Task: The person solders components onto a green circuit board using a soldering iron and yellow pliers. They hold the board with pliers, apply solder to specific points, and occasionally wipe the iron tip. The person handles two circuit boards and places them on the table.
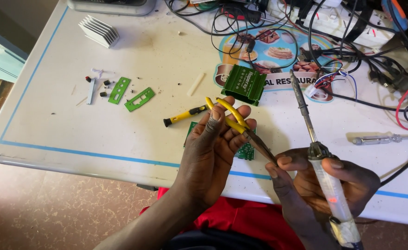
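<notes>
My left hand [213, 148] holds yellow-handled pliers [241, 127] above the table's front edge, their dark jaws pointing toward my right hand. My right hand [324, 183] grips a soldering iron [322, 157] by its translucent handle, its tip pointing away up the table. The pliers' jaws reach my right forefinger tip, where something very small may be pinched; I cannot tell. A green circuit board [246, 152] lies on the table under the left hand, mostly hidden. A small yellow-and-black screwdriver [185, 115] lies just left of the hand.
A green finned housing [245, 84] sits mid-table. Two green plates [129, 95], small black parts and a white strip lie at left. A finned aluminium heat sink [98, 31] is at back left. Tangled cables and power strips [352, 28] crowd the back right; a metal tool [380, 139] lies right.
</notes>
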